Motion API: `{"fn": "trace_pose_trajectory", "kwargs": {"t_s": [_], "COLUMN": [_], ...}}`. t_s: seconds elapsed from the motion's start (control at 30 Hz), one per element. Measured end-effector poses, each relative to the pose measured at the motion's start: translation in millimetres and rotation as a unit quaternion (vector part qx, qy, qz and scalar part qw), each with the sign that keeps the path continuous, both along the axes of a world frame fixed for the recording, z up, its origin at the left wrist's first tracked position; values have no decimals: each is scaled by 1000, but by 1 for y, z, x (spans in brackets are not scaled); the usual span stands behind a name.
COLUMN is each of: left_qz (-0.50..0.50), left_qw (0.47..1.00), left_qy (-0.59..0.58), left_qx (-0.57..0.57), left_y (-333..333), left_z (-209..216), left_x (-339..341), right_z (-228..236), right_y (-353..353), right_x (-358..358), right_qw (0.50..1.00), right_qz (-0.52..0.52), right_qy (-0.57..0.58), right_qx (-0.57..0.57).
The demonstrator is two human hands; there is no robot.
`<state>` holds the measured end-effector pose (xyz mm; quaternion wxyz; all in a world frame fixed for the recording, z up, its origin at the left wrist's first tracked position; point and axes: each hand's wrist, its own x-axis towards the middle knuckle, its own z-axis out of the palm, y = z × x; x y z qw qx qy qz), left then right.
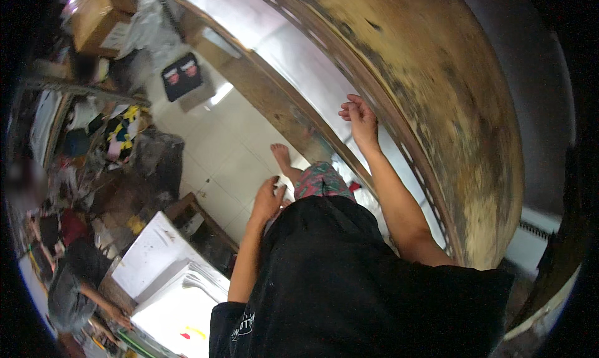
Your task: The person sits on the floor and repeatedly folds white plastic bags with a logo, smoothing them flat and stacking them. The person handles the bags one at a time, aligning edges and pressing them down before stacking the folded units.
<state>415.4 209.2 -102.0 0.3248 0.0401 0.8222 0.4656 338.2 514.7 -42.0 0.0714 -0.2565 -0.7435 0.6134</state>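
My right hand (pixel 362 119) is raised over a long white surface (pixel 299 64), close to the worn edge of a big brown wooden board (pixel 430 89). Its fingers are loosely bent and a little apart, and nothing shows in them. Down by my thigh hangs my left hand (pixel 268 201), over the tiled floor, with slack fingers and no thing visible in it. A bare foot (pixel 281 152) shows on the floor ahead of my patterned shorts (pixel 321 180).
A wooden rail (pixel 274 102) runs beside the white surface. At left, a stack of white sheets (pixel 193 289) lies near another person (pixel 81 283). Scraps (pixel 121 130) are heaped beyond. A cardboard box (pixel 103 18) and a black printed piece (pixel 182 77) are further off.
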Motion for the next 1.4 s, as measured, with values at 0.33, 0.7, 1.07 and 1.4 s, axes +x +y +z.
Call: {"fn": "trace_pose_trajectory", "kwargs": {"t_s": [0.33, 0.7, 1.07, 1.4], "left_qz": [44, 148, 256, 164], "left_qw": [998, 972, 936, 970], "left_qy": [-37, -152, -143, -88], "left_qx": [-18, 106, 193, 154], "left_y": [71, 160, 241, 248], "left_z": [-146, -183, -194, -157], "left_x": [143, 320, 412, 426], "right_z": [-57, -45, -14, -3], "right_y": [270, 489, 527, 535], "right_x": [354, 553, 568, 538], "right_qw": [902, 891, 844, 835], "right_qz": [-175, -291, -406, -369], "right_qy": [-109, -68, -336, -405], "right_qx": [381, 342, 96, -49]}}
